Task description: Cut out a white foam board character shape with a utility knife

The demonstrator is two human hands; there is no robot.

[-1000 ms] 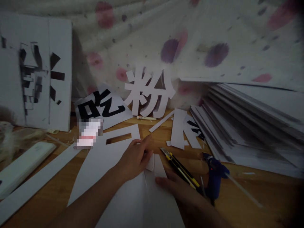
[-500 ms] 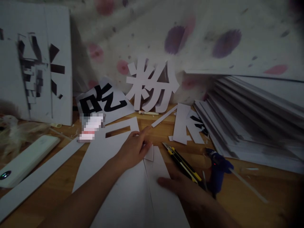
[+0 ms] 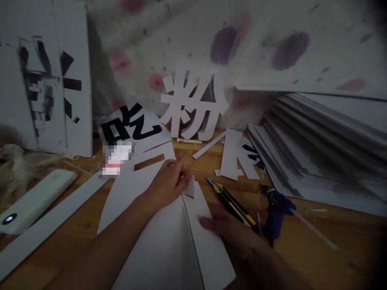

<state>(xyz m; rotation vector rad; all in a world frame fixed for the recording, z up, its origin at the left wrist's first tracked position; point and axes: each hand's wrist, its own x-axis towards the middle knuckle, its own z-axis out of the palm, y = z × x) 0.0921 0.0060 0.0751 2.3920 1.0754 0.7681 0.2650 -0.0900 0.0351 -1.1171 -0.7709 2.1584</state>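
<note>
A large white foam board (image 3: 157, 237) with a slot cut near its far end lies in front of me. My left hand (image 3: 169, 181) rests over it, index finger stretched forward, thumb and fingers closed on a small white foam board piece (image 3: 189, 188). Along the board's right side runs a white foam board strip (image 3: 207, 237), with a dark seam between the two. My right hand (image 3: 223, 225) grips this strip by its right edge, thumb on top and other fingers mostly hidden. Just beyond it are yellow-and-black utility knives (image 3: 232, 203) and a blue glue gun (image 3: 275, 213).
A cut-out white character (image 3: 193, 106) stands at the back, beside a sheet with black lettering (image 3: 133, 125). White boards (image 3: 302, 153) are stacked at right. Left are a cut board (image 3: 77, 133), a white power bank (image 3: 39, 201) and a long strip (image 3: 57, 217).
The strip under my right hand has swung slightly outward, and the seam beside it looks wider. My right hand has moved up a little with it. My left hand stays nearly in place.
</note>
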